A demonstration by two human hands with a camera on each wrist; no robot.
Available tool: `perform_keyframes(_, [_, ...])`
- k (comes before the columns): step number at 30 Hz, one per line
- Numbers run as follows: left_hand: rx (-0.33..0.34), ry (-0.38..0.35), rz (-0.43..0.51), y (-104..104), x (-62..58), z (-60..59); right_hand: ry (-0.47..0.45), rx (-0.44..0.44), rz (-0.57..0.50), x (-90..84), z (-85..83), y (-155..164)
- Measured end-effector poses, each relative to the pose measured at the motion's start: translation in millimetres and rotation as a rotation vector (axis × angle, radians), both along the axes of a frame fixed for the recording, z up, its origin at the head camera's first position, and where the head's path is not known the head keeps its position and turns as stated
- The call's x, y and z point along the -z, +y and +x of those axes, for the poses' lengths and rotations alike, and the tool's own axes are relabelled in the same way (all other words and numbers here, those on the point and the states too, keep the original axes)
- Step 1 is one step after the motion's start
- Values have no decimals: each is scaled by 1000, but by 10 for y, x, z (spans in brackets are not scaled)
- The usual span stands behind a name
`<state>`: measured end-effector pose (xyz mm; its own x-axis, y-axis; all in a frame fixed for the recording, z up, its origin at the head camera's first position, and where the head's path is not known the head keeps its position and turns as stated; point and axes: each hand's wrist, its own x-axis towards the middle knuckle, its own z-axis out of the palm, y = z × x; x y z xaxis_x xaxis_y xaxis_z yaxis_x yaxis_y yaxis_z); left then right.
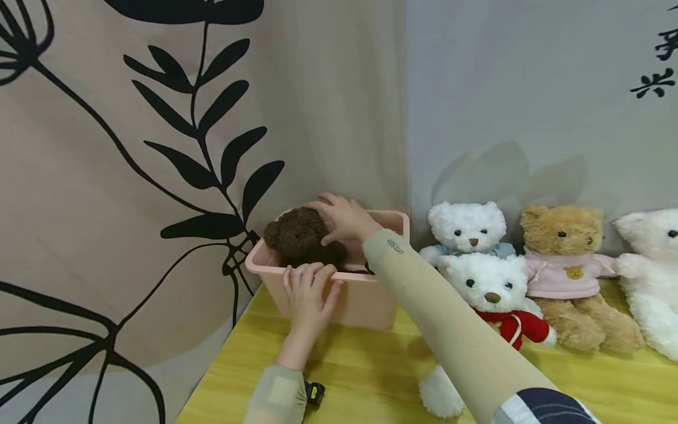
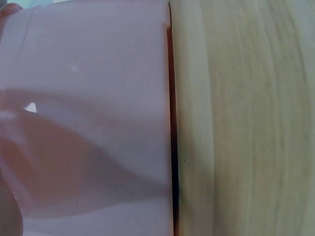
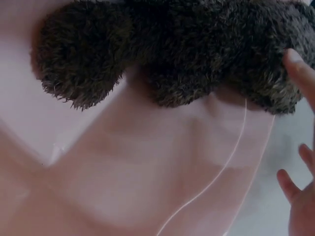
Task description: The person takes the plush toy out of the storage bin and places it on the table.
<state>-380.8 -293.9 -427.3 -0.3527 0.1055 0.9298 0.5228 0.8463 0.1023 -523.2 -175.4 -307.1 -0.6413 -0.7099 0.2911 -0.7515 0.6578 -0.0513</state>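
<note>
Nearest the viewer, a yellow wooden tabletop (image 1: 360, 377) is seen, and on it a pink plastic bin (image 1: 360, 300) is set against the curtain. The near rim of the bin is gripped by the left hand (image 1: 307, 294), its fingers hooked over the edge, so the bin is steadied. Inside the bin a dark brown teddy bear (image 1: 299, 235) is lodged, its head above the rim. The bear's head is covered by the right hand (image 1: 344, 219), fingers spread and resting on the fur rather than clenched; in the right wrist view the fingertips (image 3: 300, 73) are seen touching the fur.

The step would be done well if the bin were held firm while the bear is pressed down evenly from the crown, so that nothing tips.

Further right, four other plush bears (image 1: 492, 282) are lined along the wall.
</note>
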Motion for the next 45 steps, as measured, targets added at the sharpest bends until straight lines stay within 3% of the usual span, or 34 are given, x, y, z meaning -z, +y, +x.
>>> perform_keyframes(7, [-17, -8, -16, -29, -2, 22, -32, -59, 180, 39, 35, -43])
perform_keyframes(15, [-14, -7, -15, -62, 19, -13, -53, -97, 151, -3, 104, -75])
perform_keyframes(22, [-18, 19, -22, -69, 45, -9, -141, -89, 126, 127, 23, -95])
perform_keyframes(27, [-16, -2, -23, -57, 44, 8, -61, -91, 151, 173, -27, -83])
perform_keyframes(32, [1, 26, -18, -32, 19, -14, 1, -80, 116, 90, 10, -71])
perform_keyframes(36, [9, 33, -8, -19, 8, -36, 32, -66, 164, 24, 53, -74])
perform_keyframes(39, [8, 32, 1, -10, 8, -38, -15, -63, 176, 17, 58, -87])
perform_keyframes(42, [9, 38, 3, 6, 6, -33, -85, -54, 123, 41, 42, -85])
perform_keyframes(45, [15, 41, 8, 24, 2, -31, -86, -36, 87, 71, 23, -64])
